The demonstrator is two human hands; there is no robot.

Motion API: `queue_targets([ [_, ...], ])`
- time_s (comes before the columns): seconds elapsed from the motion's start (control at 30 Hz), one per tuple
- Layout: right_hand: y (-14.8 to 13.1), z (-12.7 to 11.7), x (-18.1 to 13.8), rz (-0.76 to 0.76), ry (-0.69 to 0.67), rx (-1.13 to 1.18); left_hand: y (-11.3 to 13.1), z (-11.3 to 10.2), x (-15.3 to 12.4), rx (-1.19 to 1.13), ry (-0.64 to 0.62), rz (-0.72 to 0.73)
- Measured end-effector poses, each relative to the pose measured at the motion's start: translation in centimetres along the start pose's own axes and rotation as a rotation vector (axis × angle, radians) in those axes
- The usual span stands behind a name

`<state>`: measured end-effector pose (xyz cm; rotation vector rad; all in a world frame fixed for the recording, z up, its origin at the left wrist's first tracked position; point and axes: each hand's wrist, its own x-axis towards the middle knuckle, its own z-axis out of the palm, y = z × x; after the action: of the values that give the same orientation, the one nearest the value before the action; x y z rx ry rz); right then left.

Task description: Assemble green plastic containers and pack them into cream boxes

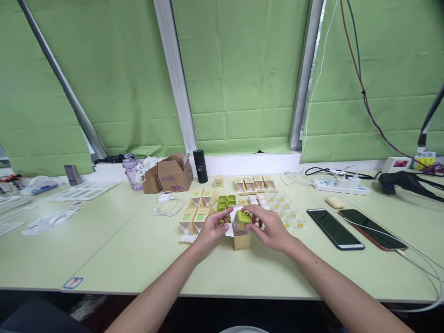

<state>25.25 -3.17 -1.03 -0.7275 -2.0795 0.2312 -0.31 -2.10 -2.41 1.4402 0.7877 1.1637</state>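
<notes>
A small green-lidded jar [243,218] sits at the mouth of an open tan carton [242,241] in the middle of the pale green table [138,259]. My left hand [212,229] curls round the jar's left side, fingers closed on it. On the jar's right side, my right hand [269,228] pinches the green lid with thumb and fingers. A white paper slip [229,231] lies by the carton under my left fingers.
Behind my hands stand several tan boxes with green labels [193,218], green lids [226,201] and clear cups [290,215]. A cardboard box [172,174], purple bottle [131,173] and black flask [200,166] stand further back. Two phones [335,228] and a power strip [342,186] lie right.
</notes>
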Motion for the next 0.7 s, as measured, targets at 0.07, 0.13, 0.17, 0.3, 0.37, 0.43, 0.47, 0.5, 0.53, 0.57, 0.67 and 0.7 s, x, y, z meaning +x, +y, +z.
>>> queue_targets([
  [0.07, -0.1, 0.0, 0.0, -0.004, -0.014, -0.002, 0.0, 0.0, 0.0, -0.005, 0.001, -0.004],
  [0.13, -0.3, 0.0, 0.1, -0.011, -0.027, -0.002, -0.1, 0.0, 0.1, -0.011, 0.001, -0.010],
  [0.17, -0.3, 0.0, 0.1, -0.015, -0.032, -0.001, -0.1, 0.0, 0.1, -0.013, 0.002, -0.011],
  [0.3, -0.6, 0.1, 0.0, -0.019, -0.058, 0.000, 0.1, 0.2, 0.0, -0.001, 0.003, 0.002],
  [0.37, -0.6, 0.2, -0.1, -0.013, -0.078, -0.001, 0.2, 0.3, 0.0, 0.006, 0.008, 0.004],
  [0.43, -0.7, 0.2, -0.1, -0.011, -0.093, 0.003, 0.2, 0.4, 0.0, 0.010, 0.012, 0.000],
  [0.47, -0.8, 0.2, -0.1, -0.013, -0.099, 0.007, 0.2, 0.4, 0.0, 0.010, 0.014, 0.000],
  [0.5, -0.9, 0.2, -0.1, -0.019, -0.105, 0.011, 0.2, 0.4, 0.0, 0.009, 0.013, -0.001],
  [0.53, -1.0, 0.2, 0.0, -0.027, -0.112, 0.018, 0.2, 0.4, 0.0, 0.007, 0.012, -0.002],
  [0.57, -1.1, 0.1, 0.0, -0.037, -0.119, 0.026, 0.3, 0.4, 0.0, 0.002, 0.010, -0.005],
  [0.67, -1.5, 0.0, 0.1, -0.060, -0.144, 0.047, 0.3, 0.5, -0.1, -0.012, 0.009, -0.021],
  [0.7, -1.6, 0.0, 0.1, -0.065, -0.147, 0.048, 0.4, 0.5, -0.1, -0.013, 0.012, -0.022],
])
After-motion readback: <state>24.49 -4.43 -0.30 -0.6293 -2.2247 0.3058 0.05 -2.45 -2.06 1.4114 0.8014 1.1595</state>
